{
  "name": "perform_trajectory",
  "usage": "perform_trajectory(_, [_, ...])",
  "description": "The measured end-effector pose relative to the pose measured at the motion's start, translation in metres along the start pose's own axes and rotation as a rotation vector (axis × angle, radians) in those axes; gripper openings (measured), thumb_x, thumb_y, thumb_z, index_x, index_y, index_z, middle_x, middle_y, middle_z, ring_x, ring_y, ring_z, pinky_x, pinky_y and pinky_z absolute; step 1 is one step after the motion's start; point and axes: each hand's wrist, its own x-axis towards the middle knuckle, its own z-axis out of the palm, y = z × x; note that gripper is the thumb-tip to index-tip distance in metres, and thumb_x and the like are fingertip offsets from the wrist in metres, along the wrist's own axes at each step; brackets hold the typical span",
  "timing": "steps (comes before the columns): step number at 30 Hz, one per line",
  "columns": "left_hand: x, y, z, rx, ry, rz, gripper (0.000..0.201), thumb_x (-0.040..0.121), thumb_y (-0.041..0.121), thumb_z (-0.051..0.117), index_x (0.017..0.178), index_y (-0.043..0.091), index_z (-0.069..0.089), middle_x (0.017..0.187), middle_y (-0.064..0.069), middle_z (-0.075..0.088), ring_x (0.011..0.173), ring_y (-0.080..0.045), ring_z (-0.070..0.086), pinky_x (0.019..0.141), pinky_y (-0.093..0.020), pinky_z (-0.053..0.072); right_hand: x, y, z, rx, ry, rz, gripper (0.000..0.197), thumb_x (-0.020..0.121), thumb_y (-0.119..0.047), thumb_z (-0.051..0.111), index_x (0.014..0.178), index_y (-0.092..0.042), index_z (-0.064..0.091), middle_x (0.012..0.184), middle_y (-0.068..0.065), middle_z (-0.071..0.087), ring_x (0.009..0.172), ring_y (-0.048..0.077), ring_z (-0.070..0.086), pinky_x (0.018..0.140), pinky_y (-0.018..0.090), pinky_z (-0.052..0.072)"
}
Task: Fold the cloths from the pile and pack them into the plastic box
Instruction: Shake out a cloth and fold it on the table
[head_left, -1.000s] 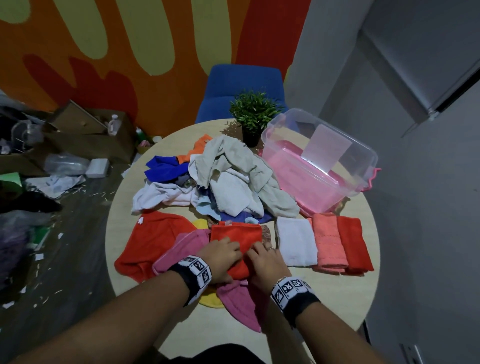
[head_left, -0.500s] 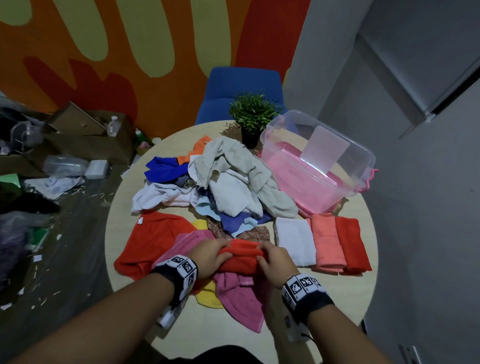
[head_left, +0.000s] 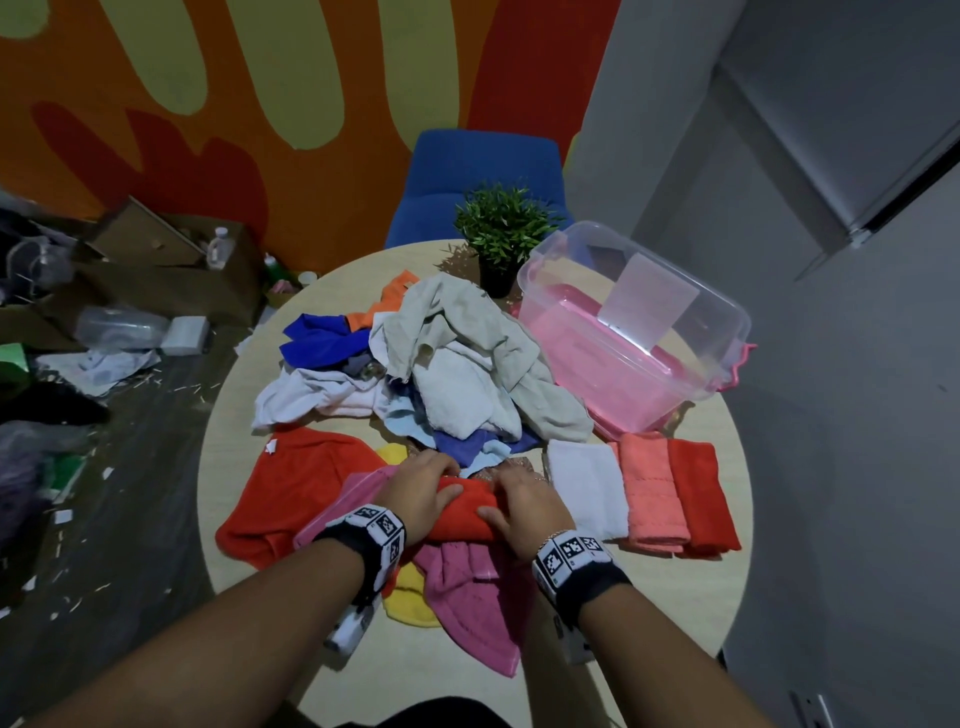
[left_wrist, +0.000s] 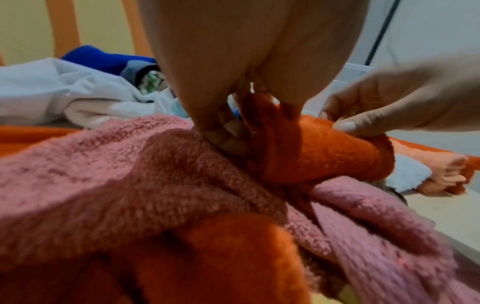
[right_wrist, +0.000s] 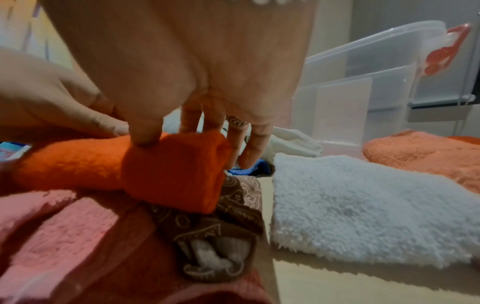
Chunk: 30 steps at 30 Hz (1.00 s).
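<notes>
Both hands hold a folded orange-red cloth (head_left: 462, 512) at the near middle of the round table (head_left: 649, 623). My left hand (head_left: 423, 488) grips its left end, thumb in front and fingers behind (left_wrist: 226, 142). At the right end (right_wrist: 168, 170), my right hand (head_left: 519, 501) pinches the thick fold between thumb and fingers. The cloth lies on a pink cloth (head_left: 467, 597). The unfolded pile (head_left: 457, 364) sits just beyond my hands. A clear plastic box (head_left: 634, 332) with a pink lid under it stands at the far right.
Folded white (head_left: 587, 483), salmon (head_left: 649, 488) and red (head_left: 698, 493) cloths lie in a row right of my hands. A red cloth (head_left: 296, 483) is spread at the left, and a brown patterned cloth (right_wrist: 228, 216) lies under the fold. A potted plant (head_left: 501, 234) stands behind the pile.
The orange-red cloth lay flatter and longer under my hands a second ago. Its far edge has been brought over, and it is now a shorter, thicker fold held at both ends.
</notes>
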Motion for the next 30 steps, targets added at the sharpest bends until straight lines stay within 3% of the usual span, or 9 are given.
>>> perform_trajectory(3, [-0.003,0.000,-0.003,0.134,-0.078,0.081,0.039,0.094,0.042,0.063,0.127,0.023,0.062,0.122,0.004,0.059,0.116,-0.020,0.049,0.098,-0.036,0.043,-0.001,0.001,0.004,0.012,0.003,0.019,0.038,0.087,-0.043,0.067,0.115,-0.023,0.051,0.119,0.001,0.058,0.108,0.023,0.057,0.093,0.040,0.046])
perform_trajectory(7, [-0.007,-0.004,-0.005,0.260,0.003,0.259,0.024,0.089,0.039,0.070,0.103,0.021,0.075,0.096,0.003,0.060,0.094,-0.023,0.055,0.078,-0.038,0.050,-0.003,-0.003,0.008,-0.014,0.008,0.000,0.048,0.087,-0.041,0.067,0.129,-0.030,0.046,0.131,-0.002,0.055,0.117,0.024,0.054,0.097,0.042,0.045])
perform_trajectory(13, [-0.009,-0.003,-0.008,0.183,-0.018,0.177,0.021,0.093,0.044,0.062,0.100,0.029,0.073,0.097,0.008,0.071,0.095,-0.017,0.057,0.084,-0.036,0.046,-0.004,-0.013,0.010,-0.129,0.020,-0.052,0.046,0.093,-0.032,0.058,0.138,-0.028,0.048,0.140,-0.003,0.052,0.133,0.024,0.041,0.104,0.039,0.031])
perform_trajectory(18, [-0.006,-0.008,-0.003,0.079,-0.132,0.052,0.014,0.092,0.037,0.065,0.097,0.026,0.058,0.103,0.003,0.057,0.096,-0.019,0.054,0.087,-0.039,0.046,0.002,-0.019,0.012,-0.214,-0.026,-0.078,0.041,0.092,-0.024,0.053,0.133,-0.021,0.052,0.133,0.003,0.054,0.127,0.028,0.046,0.103,0.042,0.035])
perform_trajectory(20, [-0.004,-0.008,-0.005,0.039,-0.193,0.013,0.023,0.091,0.034,0.067,0.104,0.027,0.050,0.109,0.005,0.055,0.099,-0.018,0.054,0.089,-0.038,0.046,0.003,-0.020,0.009,-0.194,-0.040,-0.081,0.040,0.090,-0.023,0.053,0.130,-0.021,0.053,0.130,0.003,0.054,0.125,0.027,0.047,0.104,0.042,0.033])
perform_trajectory(23, [-0.002,-0.005,-0.015,0.020,-0.277,0.020,0.036,0.089,0.035,0.070,0.119,0.024,0.052,0.118,0.005,0.053,0.107,-0.014,0.053,0.095,-0.033,0.044,0.001,-0.022,-0.003,-0.153,-0.016,-0.117,0.033,0.089,-0.023,0.053,0.122,-0.019,0.055,0.122,0.005,0.056,0.117,0.028,0.050,0.102,0.040,0.034])
perform_trajectory(26, [0.001,0.006,-0.034,0.036,-0.370,0.061,0.021,0.088,0.043,0.070,0.103,0.030,0.063,0.099,0.011,0.063,0.092,-0.010,0.058,0.082,-0.028,0.043,-0.008,-0.027,-0.022,-0.079,0.024,-0.125,0.028,0.084,-0.027,0.054,0.111,-0.019,0.057,0.112,0.004,0.058,0.108,0.026,0.052,0.097,0.037,0.037])
perform_trajectory(28, [0.004,0.019,-0.047,0.009,-0.376,0.074,0.019,0.083,0.049,0.071,0.092,0.034,0.065,0.091,0.013,0.067,0.086,-0.008,0.061,0.080,-0.031,0.049,-0.016,-0.028,-0.038,-0.053,0.054,-0.109,0.025,0.081,-0.029,0.053,0.104,-0.019,0.055,0.104,0.003,0.061,0.101,0.026,0.055,0.095,0.037,0.039])
perform_trajectory(30, [0.008,0.038,-0.056,-0.139,-0.329,0.080,0.018,0.082,0.038,0.077,0.095,0.029,0.069,0.091,0.011,0.069,0.085,-0.003,0.064,0.082,-0.027,0.052,-0.025,-0.026,-0.051,-0.001,0.101,-0.100,0.026,0.080,-0.027,0.054,0.104,-0.019,0.051,0.097,0.003,0.064,0.096,0.026,0.057,0.090,0.035,0.037])
